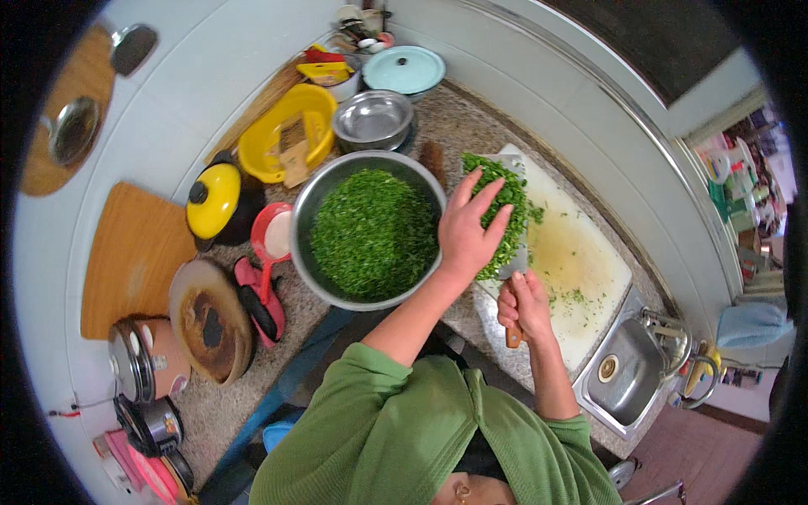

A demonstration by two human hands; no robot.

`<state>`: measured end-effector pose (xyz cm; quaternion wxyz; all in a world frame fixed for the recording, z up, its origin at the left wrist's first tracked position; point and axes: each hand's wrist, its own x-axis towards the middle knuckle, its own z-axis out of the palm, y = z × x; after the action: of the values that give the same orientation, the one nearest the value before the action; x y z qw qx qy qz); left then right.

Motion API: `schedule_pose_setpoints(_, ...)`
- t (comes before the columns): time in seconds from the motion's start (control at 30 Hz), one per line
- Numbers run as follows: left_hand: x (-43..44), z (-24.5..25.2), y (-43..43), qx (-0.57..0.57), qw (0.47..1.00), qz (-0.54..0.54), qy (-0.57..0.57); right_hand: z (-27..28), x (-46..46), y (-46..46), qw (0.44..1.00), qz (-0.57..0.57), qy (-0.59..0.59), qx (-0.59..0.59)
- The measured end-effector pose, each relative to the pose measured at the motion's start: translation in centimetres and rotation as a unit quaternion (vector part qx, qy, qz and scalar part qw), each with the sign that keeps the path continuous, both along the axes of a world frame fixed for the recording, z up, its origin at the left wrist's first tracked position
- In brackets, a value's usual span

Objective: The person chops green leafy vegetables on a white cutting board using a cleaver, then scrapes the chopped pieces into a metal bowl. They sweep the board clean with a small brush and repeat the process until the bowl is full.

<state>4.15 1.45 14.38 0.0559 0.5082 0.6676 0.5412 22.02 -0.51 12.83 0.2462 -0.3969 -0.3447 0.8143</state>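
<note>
My right hand (525, 305) grips the wooden handle of a cleaver (514, 265), whose broad blade carries a heap of chopped green leaves (505, 237). Spread over that heap, my left hand (470, 230) rests with its fingers apart on the leaves. The blade is at the left edge of a white cutting board (587, 252), where green bits lie scattered over a yellowish stain. To the left stands a large metal bowl (300, 265) with a mound of finely chopped greens (372, 237) in it. My left wrist is near the bowl's right rim.
Behind the large bowl are a smaller metal bowl (374, 117), a yellow plastic basin (252, 142) and a light blue lid (404, 69). A red scoop (262, 230) with white powder and a yellow-lidded pot (214, 199) stand left. A metal sink (628, 372) lies right of the board.
</note>
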Motion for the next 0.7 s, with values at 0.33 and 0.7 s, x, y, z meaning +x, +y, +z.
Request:
schedule_pose_setpoints(0.33, -16.6, -6.4, -10.5, -0.193, 0.97, 0.144, -0.027, -2.5, -10.9, -3.4, 0.848, 0.082, -0.303, 0.427)
schedule_pose_setpoints(0.7, -14.8, -7.7, -11.1, -0.319, 0.922, -0.05, 0.214, 0.1, -6.8, -2.3, 1.0, -0.019, -0.019, 0.007)
